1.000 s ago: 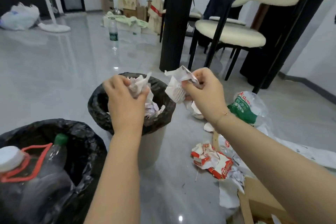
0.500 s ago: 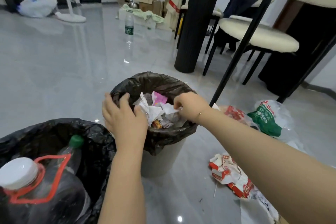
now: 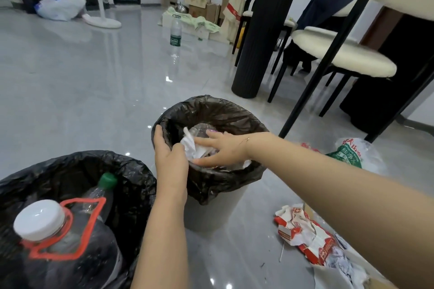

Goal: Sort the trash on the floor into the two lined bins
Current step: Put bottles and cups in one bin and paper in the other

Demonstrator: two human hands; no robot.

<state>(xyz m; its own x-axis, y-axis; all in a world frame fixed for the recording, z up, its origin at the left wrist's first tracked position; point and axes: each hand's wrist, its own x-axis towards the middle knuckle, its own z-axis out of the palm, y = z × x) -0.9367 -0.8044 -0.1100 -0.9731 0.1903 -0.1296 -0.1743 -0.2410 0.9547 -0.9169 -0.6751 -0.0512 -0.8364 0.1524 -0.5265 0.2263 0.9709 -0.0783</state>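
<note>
My right hand [image 3: 220, 150] presses flat, fingers straight, on paper [image 3: 191, 145] in the far bin [image 3: 234, 112]; my left [image 3: 169, 155] rests open on its rim. The wrappers [image 3: 305, 234] lie on the floor to my right, nearer that hand.

Glossy grey floor tiles [image 3: 82, 73] mirror the ceiling lights in small bright spots. A black fluted pillar [image 3: 260, 30] rises at upper centre, cream-cushioned chairs [image 3: 340, 54] on black legs to its right. Cardboard boxes [image 3: 199, 0] stack against the white far wall; a white fan base [image 3: 103, 21] sits upper left.
</note>
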